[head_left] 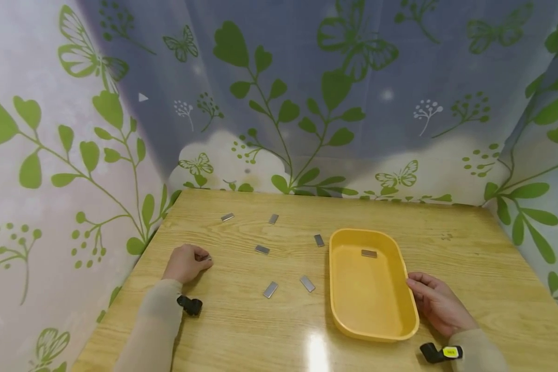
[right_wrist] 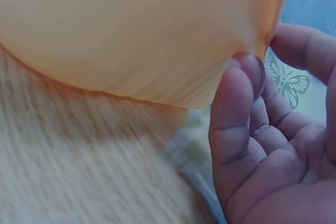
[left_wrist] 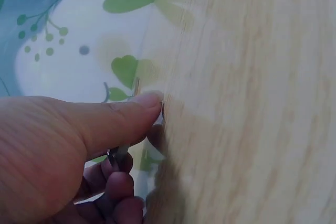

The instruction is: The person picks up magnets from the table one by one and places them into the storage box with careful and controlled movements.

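My left hand (head_left: 186,263) is at the left of the table, thumb and forefinger pinched together on a small shiny metal block, mostly hidden by the fingers. In the left wrist view, a metal edge (left_wrist: 118,153) shows among the curled fingers under the thumb. On the right, my right hand (head_left: 439,305) holds the side of a yellow plastic tray (head_left: 337,315), thumb and fingertips at its rim. Inside the tray lies one flat grey metal block (head_left: 369,253). Between the left hand and the tray are similar blocks, including one block (head_left: 262,249) and another block (head_left: 270,290).
More blocks lie farther back, among them a left one (head_left: 227,217) and a middle one (head_left: 273,219). Near the tray's left side rests another block (head_left: 319,241). The wooden table (head_left: 232,330) meets a leaf-patterned curtain (head_left: 269,155) at its back and left.
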A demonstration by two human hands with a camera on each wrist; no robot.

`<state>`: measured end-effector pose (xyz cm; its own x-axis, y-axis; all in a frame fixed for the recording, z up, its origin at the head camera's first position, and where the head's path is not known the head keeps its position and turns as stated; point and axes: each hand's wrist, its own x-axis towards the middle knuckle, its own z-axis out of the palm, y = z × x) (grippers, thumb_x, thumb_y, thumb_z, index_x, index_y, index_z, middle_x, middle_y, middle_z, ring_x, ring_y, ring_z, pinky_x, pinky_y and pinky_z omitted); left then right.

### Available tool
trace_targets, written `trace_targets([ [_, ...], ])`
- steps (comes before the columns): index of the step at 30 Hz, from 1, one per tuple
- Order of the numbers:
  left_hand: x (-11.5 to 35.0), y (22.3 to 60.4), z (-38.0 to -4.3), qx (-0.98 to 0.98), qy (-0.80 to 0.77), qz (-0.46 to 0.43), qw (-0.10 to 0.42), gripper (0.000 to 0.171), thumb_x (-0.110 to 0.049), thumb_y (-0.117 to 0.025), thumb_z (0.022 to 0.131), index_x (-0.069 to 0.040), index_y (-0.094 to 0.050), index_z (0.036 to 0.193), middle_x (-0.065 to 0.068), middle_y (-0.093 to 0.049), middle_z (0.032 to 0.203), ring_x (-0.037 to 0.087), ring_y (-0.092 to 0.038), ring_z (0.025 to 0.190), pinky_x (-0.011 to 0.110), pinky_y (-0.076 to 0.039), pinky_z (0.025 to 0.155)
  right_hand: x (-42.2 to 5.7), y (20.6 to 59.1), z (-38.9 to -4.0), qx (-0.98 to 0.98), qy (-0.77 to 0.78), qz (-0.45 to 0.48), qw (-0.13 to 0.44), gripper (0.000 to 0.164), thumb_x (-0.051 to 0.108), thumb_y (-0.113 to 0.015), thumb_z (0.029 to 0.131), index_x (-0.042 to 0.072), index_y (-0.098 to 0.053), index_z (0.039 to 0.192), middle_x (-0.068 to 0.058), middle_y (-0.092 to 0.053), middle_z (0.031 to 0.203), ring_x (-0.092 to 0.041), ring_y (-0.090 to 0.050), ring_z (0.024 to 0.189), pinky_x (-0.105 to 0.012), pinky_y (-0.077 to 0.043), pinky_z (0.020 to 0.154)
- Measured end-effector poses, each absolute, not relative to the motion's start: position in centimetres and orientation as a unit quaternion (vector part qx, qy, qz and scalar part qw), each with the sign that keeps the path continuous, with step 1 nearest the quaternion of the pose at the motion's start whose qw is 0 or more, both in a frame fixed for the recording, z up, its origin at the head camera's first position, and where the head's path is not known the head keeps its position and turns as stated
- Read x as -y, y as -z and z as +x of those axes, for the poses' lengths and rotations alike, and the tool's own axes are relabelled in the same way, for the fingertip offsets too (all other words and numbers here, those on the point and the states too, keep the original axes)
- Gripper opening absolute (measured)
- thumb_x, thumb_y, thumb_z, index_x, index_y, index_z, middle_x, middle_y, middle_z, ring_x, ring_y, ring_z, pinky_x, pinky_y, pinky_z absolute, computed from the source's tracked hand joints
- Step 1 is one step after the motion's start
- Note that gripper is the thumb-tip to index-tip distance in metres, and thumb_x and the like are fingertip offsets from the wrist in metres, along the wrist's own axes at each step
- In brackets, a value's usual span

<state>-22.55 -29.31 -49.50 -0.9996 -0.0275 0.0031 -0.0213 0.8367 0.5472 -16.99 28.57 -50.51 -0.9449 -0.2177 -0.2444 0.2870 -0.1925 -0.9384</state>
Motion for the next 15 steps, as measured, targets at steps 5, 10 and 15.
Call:
trace_targets([
  [5,29.3,49.6,-22.6,0.959,0.282,-0.002,0.017,0.028,-0.027,-0.079,0.082,-0.006,-0.075,0.100,0.004,-0.072,0.091,0.022,-0.066,0.086,0.043,-0.051,0.081,-28.6,50.6,-17.0,-0.616,0.770,0.029,0.165,0.011,0.016,-0.053,0.100,0.011,-0.060,0.107,0.000,-0.066,0.097,-0.013,-0.063,0.087,-0.031,-0.053,0.076],
  [10,28.7,49.3,-22.5,0.955,0.293,-0.026,0.034,0.024,-0.026,-0.078,0.082,-0.009,-0.075,0.099,0.003,-0.069,0.092,0.020,-0.063,0.085,0.041,-0.050,0.079,-28.7,50.4,-16.9,-0.607,0.776,0.019,0.173,0.011,0.016,-0.052,0.101,0.012,-0.060,0.107,0.000,-0.067,0.097,-0.013,-0.064,0.087,-0.032,-0.054,0.076],
  [15,27.5,48.0,-22.3,0.952,0.294,-0.058,0.061,0.019,-0.019,-0.078,0.082,-0.009,-0.074,0.098,0.004,-0.062,0.088,0.019,-0.056,0.080,0.039,-0.047,0.073,-28.7,50.4,-16.8,-0.598,0.782,0.005,0.175,0.012,0.015,-0.051,0.101,0.011,-0.061,0.107,-0.001,-0.069,0.097,-0.015,-0.065,0.087,-0.033,-0.054,0.075],
])
